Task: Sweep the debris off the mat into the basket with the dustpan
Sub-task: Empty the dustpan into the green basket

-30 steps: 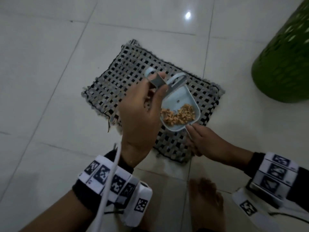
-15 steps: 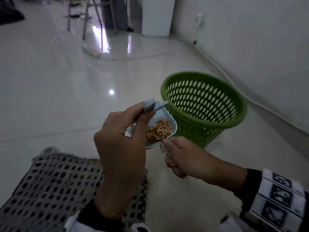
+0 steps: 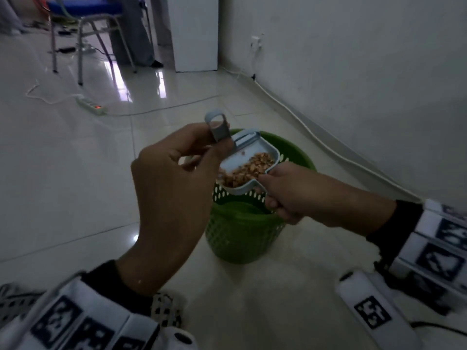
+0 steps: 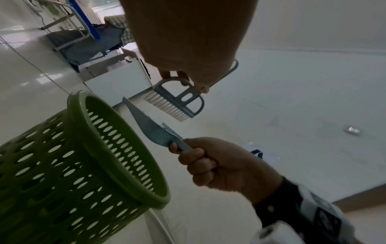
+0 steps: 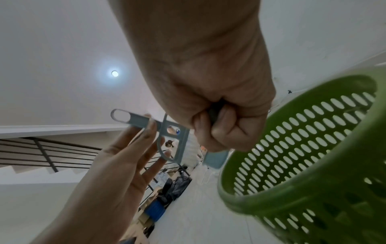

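Note:
A light-blue dustpan [image 3: 255, 154] heaped with brown debris [image 3: 246, 170] hangs level over the near rim of the green perforated basket [image 3: 242, 231]. My right hand [image 3: 276, 195] grips its handle in a fist, also seen in the left wrist view as right hand [image 4: 211, 163] under the dustpan [image 4: 155, 132]. My left hand [image 3: 202, 145] pinches the grey-blue brush [image 3: 218, 131] by its handle, just left of the pan. The brush [image 4: 177, 103] has its white bristles above the pan's lip. A corner of the woven mat [image 3: 165, 309] shows at the bottom.
A white wall stands close on the right, with a cable [image 3: 310, 128] running along its foot. On the tiled floor behind lie a power strip [image 3: 92, 109] and its cord. A metal chair [image 3: 83, 39] and a white cabinet [image 3: 195, 34] stand farther back.
Both hands carried the loaded dustpan and the brush from above the mat rightward to over the basket. The mat dropped to the bottom of the head view.

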